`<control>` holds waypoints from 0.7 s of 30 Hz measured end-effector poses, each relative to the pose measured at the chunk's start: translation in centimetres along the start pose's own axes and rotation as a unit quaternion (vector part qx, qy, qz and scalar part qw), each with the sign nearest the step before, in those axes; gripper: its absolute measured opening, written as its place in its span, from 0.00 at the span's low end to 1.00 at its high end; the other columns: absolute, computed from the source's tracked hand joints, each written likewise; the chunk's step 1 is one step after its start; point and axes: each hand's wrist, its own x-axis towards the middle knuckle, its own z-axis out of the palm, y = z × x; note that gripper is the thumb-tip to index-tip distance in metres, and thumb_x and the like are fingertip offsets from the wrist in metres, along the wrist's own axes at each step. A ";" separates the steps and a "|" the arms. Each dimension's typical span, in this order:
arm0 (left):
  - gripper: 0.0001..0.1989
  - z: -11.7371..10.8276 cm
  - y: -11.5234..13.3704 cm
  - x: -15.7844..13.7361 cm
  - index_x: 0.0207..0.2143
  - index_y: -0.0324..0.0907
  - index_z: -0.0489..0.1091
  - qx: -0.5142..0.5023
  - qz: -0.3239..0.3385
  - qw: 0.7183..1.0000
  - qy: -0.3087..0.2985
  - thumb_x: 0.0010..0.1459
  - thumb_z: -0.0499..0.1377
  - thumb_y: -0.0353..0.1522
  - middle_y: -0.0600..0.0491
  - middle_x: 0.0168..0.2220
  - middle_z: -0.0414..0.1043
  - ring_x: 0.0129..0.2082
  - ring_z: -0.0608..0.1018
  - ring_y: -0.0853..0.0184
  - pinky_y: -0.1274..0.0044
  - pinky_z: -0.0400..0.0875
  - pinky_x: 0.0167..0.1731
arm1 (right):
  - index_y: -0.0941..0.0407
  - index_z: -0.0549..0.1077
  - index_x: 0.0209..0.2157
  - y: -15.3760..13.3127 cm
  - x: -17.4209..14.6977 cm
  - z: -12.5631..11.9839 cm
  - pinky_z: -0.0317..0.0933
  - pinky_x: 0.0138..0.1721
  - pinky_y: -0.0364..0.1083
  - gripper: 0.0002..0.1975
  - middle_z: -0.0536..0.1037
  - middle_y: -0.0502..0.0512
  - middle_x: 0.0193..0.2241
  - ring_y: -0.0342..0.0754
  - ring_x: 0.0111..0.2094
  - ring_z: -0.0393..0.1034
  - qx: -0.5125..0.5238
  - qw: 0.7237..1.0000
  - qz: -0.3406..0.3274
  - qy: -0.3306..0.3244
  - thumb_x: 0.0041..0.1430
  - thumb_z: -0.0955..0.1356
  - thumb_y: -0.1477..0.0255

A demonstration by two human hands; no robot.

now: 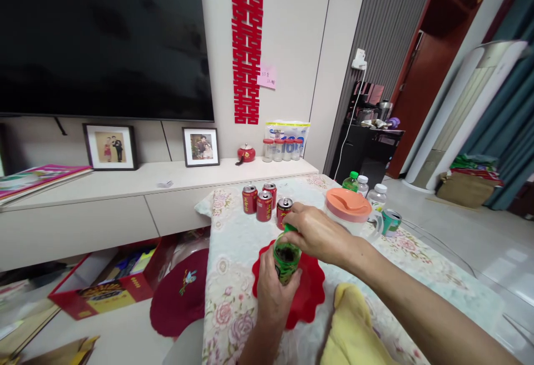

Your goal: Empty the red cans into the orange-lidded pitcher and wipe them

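Note:
My left hand (273, 284) is wrapped round a small green jar (286, 266), see-through near its top, with something dark inside. It is held tilted over a red scalloped plate (311, 292) on the table. My right hand (317, 232) pinches a green lid (288, 228) at the jar's mouth; whether the lid still touches the rim I cannot tell. Just beyond the right fingers stands a red drink can (283, 213), partly hidden by them. Several more red cans (264, 207) stand to its left. A yellow cloth (354, 329) lies below my right forearm.
A pitcher with an orange lid (348, 205) stands right of my right hand, near a white-capped bottle (378, 197) and a teal can (391, 222). The flowered tablecloth (233, 265) covers the table. A maroon stool seat (179, 292) is at the left, before the white cabinet (179, 209).

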 end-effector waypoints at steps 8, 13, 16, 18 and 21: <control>0.27 0.0 0.1 -0.2 0.60 0.42 0.65 0.005 -0.016 1.000 -0.005 0.59 0.64 0.34 0.43 0.52 0.76 0.55 0.81 0.50 0.59 0.78 0.55 | 0.59 0.82 0.44 0.5 0.5 0.5 0.61 0.43 0.47 0.08 0.80 0.63 0.44 0.54 0.44 0.75 0.042 0.999 -0.019 0.009 0.68 0.72 0.72; 0.29 0.3 -0.2 -0.3 0.62 0.42 0.63 0.023 -0.011 1.000 -0.002 0.59 0.64 0.33 0.41 0.54 0.75 0.57 0.80 0.49 0.58 0.78 0.57 | 0.56 0.83 0.48 1.6 0.3 -0.1 0.63 0.47 0.47 0.10 0.80 0.59 0.44 0.52 0.45 0.76 0.079 0.995 -0.051 0.031 0.69 0.70 0.76; 0.29 0.5 -0.5 -0.4 0.61 0.41 0.63 0.037 -0.010 0.999 0.003 0.58 0.64 0.33 0.39 0.55 0.75 0.58 0.80 0.47 0.57 0.77 0.57 | 0.55 0.83 0.50 2.3 0.2 -0.7 0.64 0.48 0.48 0.12 0.81 0.58 0.45 0.52 0.46 0.76 0.096 0.993 -0.058 0.044 0.68 0.72 0.74; 0.29 0.6 -0.6 -0.4 0.61 0.41 0.63 0.039 -0.008 0.999 0.006 0.58 0.64 0.34 0.39 0.54 0.75 0.57 0.80 0.47 0.57 0.78 0.56 | 0.55 0.83 0.49 2.6 0.3 -0.7 0.65 0.47 0.48 0.11 0.82 0.57 0.44 0.52 0.45 0.77 0.098 0.992 -0.065 0.036 0.66 0.73 0.74; 0.30 0.5 -0.6 -0.4 0.63 0.42 0.63 0.027 -0.003 1.000 0.004 0.58 0.64 0.33 0.41 0.54 0.76 0.56 0.81 0.49 0.59 0.78 0.56 | 0.57 0.83 0.49 2.5 0.4 -0.3 0.65 0.47 0.47 0.11 0.83 0.58 0.45 0.53 0.45 0.78 0.090 0.993 -0.077 0.014 0.65 0.74 0.75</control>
